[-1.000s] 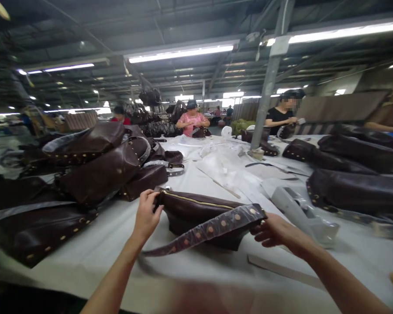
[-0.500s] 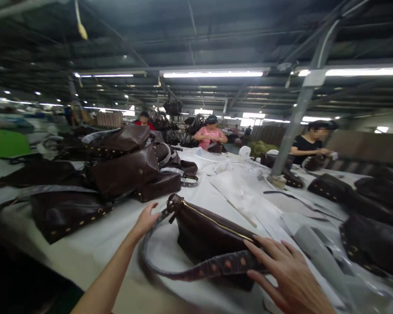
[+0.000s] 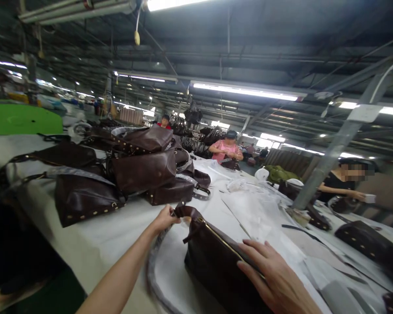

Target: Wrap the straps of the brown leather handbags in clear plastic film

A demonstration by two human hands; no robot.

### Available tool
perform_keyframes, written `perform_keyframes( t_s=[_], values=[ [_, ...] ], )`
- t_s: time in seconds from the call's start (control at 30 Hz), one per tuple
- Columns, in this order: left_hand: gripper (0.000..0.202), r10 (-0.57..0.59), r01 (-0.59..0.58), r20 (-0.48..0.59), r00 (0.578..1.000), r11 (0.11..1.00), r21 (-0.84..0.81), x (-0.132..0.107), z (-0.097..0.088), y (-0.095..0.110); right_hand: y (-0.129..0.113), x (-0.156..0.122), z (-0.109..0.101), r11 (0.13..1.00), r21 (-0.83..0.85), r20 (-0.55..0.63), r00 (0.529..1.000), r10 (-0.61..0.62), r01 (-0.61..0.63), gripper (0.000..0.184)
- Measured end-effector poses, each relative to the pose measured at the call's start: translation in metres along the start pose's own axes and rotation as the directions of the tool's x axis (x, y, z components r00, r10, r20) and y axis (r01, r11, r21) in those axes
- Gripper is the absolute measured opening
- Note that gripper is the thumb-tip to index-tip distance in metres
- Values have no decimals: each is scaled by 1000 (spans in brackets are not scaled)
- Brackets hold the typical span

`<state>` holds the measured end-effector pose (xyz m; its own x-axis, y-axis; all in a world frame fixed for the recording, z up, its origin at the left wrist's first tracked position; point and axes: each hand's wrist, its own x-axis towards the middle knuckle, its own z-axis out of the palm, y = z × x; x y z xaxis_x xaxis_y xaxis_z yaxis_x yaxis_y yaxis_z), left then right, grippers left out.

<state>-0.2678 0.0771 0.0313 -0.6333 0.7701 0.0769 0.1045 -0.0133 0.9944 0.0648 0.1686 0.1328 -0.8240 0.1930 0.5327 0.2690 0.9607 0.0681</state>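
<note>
Dark ceiling (image 3: 275, 39), glowing tube light (image 3: 245, 91), grey pillar (image 3: 334, 152), green floor (image 3: 63, 288).

Green panel (image 3: 25, 120), grey pillar (image 3: 338, 150), strip light (image 3: 245, 91)

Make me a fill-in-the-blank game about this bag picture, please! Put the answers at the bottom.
1. The bag under the hands is dark ____ in colour.
2. Its zipper is the colour ____.
3. Of the left hand and right hand, only the ____ one grips the strap.
4. The big panel at the far left is bright ____.

Missing words: brown; gold; left; green.
</note>
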Motion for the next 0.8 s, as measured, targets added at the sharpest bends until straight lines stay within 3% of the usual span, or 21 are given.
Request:
perform_keyframes(
  t_s=[0.1, 0.2, 0.27, 0.33, 0.4, 0.5, 0.6, 0.7, 0.8],
  values=[
    [35, 117, -126, -151, 982, 991, -52, -6, -14, 10, -21, 46, 7, 970, 235, -36, 997, 68, -58, 33],
    [25, 236, -257, -238, 942, 965, -59, -15, -25, 32, -42, 95, 20, 867, 484, -4, 990, 141, -122, 32],
    [21, 332, -344, -240, 912, 939, -10, -23, -28, 49, -55, 126, 32, 735, 644, 64, 973, 223, -210, 32],
    [21, 414, -409, -196, 889, 910, 65, -32, -28, 65, -68, 152, 42, 531, 788, 167, 939, 301, -311, 40],
    [23, 445, -431, -135, 885, 895, 117, -41, -26, 78, -79, 173, 48, 327, 879, 252, 921, 298, -346, 49],
    [33, 445, -443, -16, 895, 894, 65, -54, -26, 88, -93, 190, 48, 114, 939, 297, 933, 202, -323, 42],
    [45, 430, -409, 138, 892, 899, -159, -62, -33, 91, -102, 192, 47, -34, 946, 322, 931, 173, -321, 45],
    [35, 387, -335, 181, 904, 905, -261, -68, -41, 90, -106, 188, 47, -103, 939, 343, 917, 204, -329, 48],
    [14, 366, -344, 137, 920, 925, -160, -73, -47, 88, -100, 186, 46, -106, 944, 331, 900, 284, -314, 49]
  ],
)
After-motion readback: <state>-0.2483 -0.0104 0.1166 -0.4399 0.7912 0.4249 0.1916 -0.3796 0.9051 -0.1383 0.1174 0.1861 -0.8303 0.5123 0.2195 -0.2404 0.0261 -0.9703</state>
